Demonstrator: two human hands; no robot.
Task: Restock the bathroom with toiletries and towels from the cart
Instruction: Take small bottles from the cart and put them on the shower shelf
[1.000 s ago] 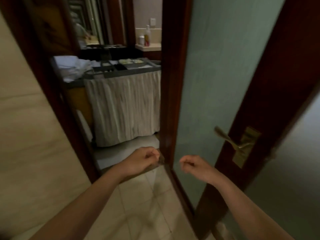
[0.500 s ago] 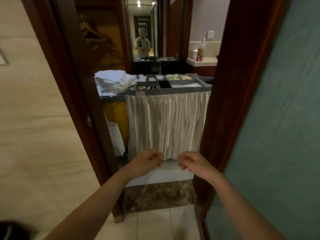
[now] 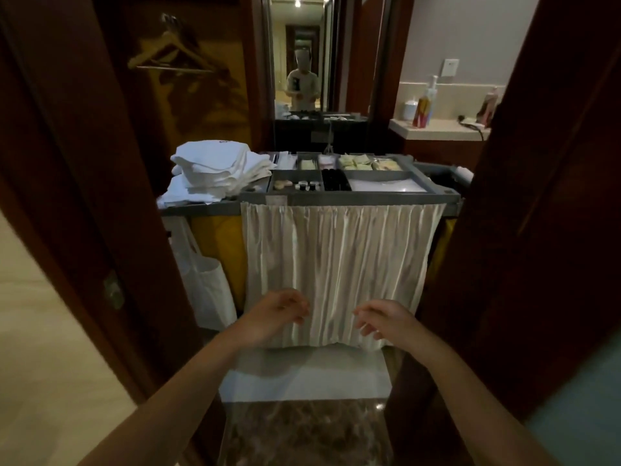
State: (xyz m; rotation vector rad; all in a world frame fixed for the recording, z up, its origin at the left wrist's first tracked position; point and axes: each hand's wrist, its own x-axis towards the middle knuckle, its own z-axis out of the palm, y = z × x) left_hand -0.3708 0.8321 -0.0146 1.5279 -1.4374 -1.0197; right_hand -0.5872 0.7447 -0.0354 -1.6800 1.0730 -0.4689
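White towels (image 3: 218,169) sit atop the cart (image 3: 349,197), above-left of your left hand (image 3: 277,314); it and your right hand (image 3: 386,322) hang loosely curled, empty. Fetching step: next, likely reach up and grip.

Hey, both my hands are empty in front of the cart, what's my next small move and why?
Probably raise the left hand to the folded towels on that side of the cart; it and the right hand hang empty, low before the curtain.

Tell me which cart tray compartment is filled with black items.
The narrow middle compartment of the front row; its contents are all black, while the others look pale.
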